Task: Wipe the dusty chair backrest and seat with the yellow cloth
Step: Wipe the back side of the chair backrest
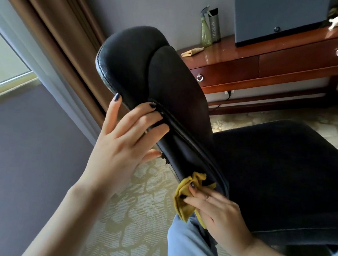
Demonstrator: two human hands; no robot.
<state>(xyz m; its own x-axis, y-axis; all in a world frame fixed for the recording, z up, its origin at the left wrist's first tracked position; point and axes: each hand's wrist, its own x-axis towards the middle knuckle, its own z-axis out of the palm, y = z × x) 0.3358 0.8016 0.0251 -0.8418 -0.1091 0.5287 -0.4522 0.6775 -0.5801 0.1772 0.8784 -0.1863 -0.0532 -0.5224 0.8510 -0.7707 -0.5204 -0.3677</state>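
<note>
The black chair backrest (167, 83) leans across the middle of the view, with the dark seat (282, 173) to its right. My left hand (122, 144) holds the backrest's side edge, fingers curled over the piping and thumb behind. Low on that same edge, my right hand (218, 212) grips the crumpled yellow cloth (187, 196) and presses it against the backrest near where it meets the seat. Part of the cloth is hidden under my fingers.
A wooden desk (270, 61) with ring-pull drawers stands behind the chair, bearing a green spray bottle (206, 29), a grey bottle (215, 26), a second yellow cloth (192, 52) and a grey box (278, 17). Brown curtain (57, 24) hangs at left; patterned carpet (137, 216) lies below.
</note>
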